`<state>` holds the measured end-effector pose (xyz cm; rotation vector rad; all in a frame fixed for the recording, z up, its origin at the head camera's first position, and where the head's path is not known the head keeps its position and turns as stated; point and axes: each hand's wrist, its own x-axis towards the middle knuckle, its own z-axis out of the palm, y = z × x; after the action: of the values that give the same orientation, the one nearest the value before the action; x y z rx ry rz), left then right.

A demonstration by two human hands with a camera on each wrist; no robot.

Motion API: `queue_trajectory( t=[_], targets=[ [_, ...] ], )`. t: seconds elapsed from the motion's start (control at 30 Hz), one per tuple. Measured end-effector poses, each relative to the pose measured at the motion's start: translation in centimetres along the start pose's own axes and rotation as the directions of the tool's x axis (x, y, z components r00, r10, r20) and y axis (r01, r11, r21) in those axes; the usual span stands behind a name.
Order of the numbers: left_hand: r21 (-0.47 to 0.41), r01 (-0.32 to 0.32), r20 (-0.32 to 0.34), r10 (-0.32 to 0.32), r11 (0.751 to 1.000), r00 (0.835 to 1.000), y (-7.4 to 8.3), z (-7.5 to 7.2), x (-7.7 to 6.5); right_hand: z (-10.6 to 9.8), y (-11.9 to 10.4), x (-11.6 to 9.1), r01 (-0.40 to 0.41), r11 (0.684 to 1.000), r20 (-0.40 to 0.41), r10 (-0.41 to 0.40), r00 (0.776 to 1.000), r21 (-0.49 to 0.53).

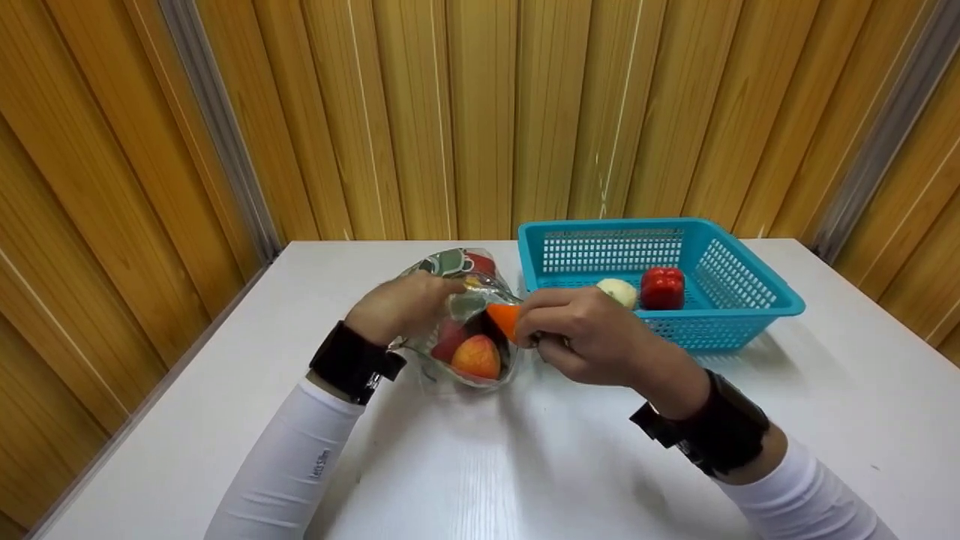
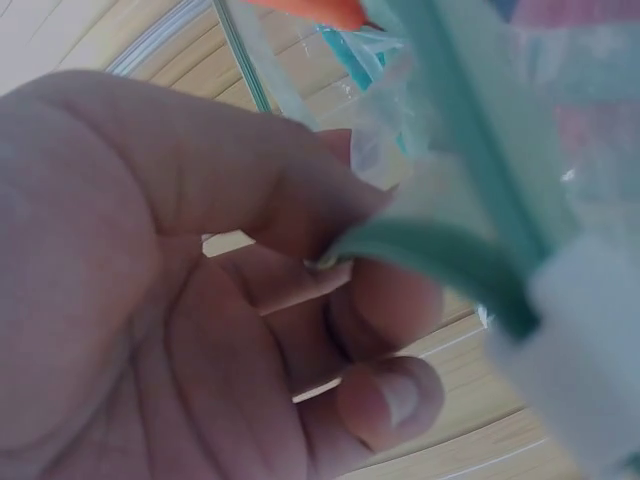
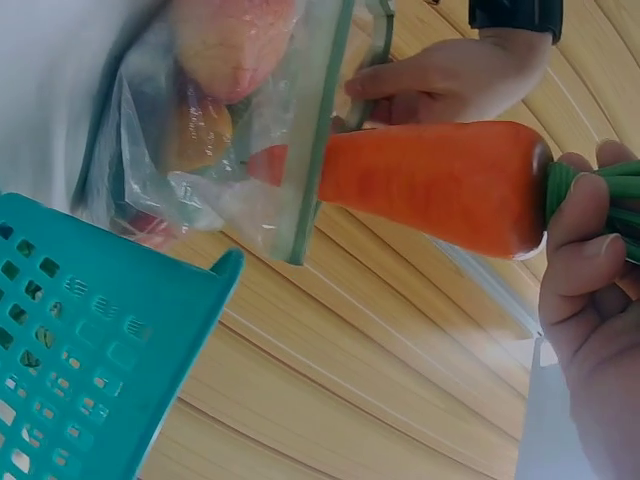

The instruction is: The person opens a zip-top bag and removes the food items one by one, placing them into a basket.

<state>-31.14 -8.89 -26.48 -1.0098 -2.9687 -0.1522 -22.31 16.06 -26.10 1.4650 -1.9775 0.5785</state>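
Note:
A clear plastic bag point(image 1: 442, 264) with a green-edged mouth stands on the table, holding a peach-like fruit point(image 1: 477, 357) and other red and yellow produce. My left hand point(image 1: 405, 306) pinches the bag's green rim point(image 2: 430, 245) between thumb and fingers, as the left wrist view shows. In my right hand point(image 1: 592, 334) is a carrot point(image 3: 440, 185), gripped by its green top point(image 3: 590, 195). The carrot's narrow tip is within the bag's mouth, while its thick end stays outside. Most of the carrot is hidden by the right hand in the head view.
Right of the bag sits a turquoise plastic basket point(image 1: 750, 310) with perforated walls. It contains a red bell pepper point(image 1: 663, 289) and a pale round vegetable point(image 1: 617, 291), partly covered by my right hand. A wood-patterned wall point(image 1: 480, 120) rises behind the white table point(image 1: 465, 480).

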Motion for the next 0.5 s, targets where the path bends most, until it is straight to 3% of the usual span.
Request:
queue_trajectory(
  t=[0.17, 0.5],
  targets=[
    [-0.014, 0.034, 0.025, -0.034, 0.999, 0.999, -0.31, 0.21, 0.0, -0.55, -0.34, 0.25, 0.049, 0.999, -0.046, -0.049, 0.998, -0.011],
    [-0.015, 0.029, 0.016, -0.028, 0.999, 0.999, -0.34, 0.28, -0.1, -0.89, -0.13, 0.15, 0.006, 0.998, -0.071, -0.011, 0.997, -0.059]
  ],
)
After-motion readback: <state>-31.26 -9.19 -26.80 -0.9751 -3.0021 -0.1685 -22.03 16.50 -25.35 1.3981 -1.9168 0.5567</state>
